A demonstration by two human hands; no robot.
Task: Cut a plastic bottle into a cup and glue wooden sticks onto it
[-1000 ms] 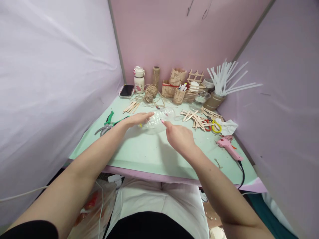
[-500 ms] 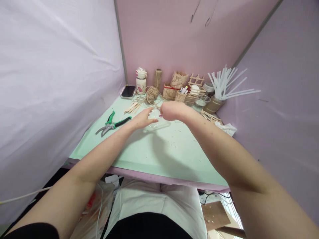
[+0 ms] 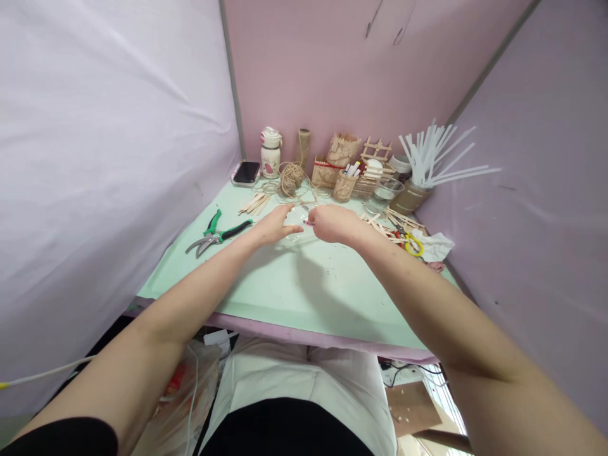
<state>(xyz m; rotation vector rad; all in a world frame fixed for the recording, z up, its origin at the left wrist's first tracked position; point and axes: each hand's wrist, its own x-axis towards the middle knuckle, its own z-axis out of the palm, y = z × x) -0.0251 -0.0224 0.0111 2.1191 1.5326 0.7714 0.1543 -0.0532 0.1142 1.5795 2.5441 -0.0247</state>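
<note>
Grip: right hand (image 3: 332,223) curled over clear bottle (image 3: 296,219) — left hand (image 3: 274,227) flat against it.

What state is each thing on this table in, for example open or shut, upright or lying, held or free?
clear bottle, lying between both hands
left hand, open, fingers on the clear bottle
right hand, fingers curled shut at the clear bottle
green pliers, lying free, handles spread
phone, lying flat, screen dark
flask, upright, lid on
twine ball, partly unwound
jar of white sticks, upright
</note>
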